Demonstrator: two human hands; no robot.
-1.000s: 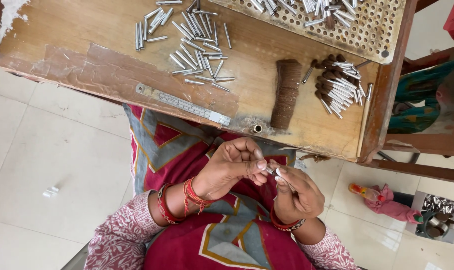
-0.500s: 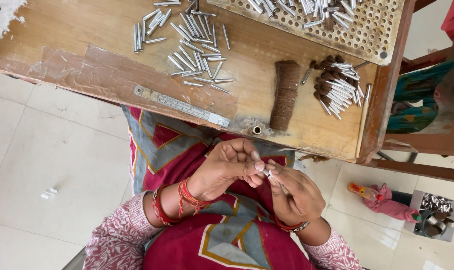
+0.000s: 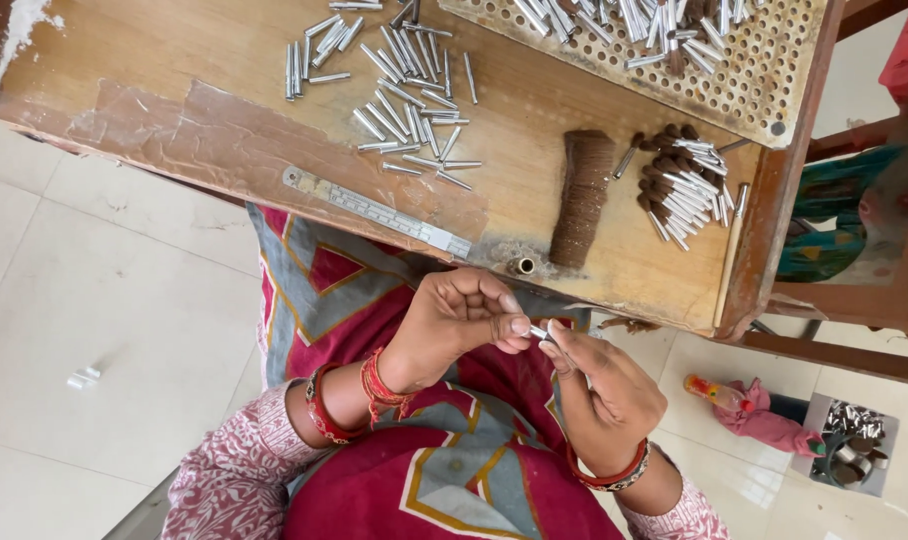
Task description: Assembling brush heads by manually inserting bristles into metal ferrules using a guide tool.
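Crosswise, metal tube (image 3: 540,332) between hands

Small silvery metal tube (image 3: 539,331), level, pinched between both fingertips.

Bright even daylight, soft shadows, sharp

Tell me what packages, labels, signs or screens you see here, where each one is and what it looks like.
No packages, signs or screens show.
Metal ruler: a marked silver strip, flat along the near edge of the wooden table.
Bottle: on the floor at lower right, orange-and-yellow body, partly wrapped in pink cloth.
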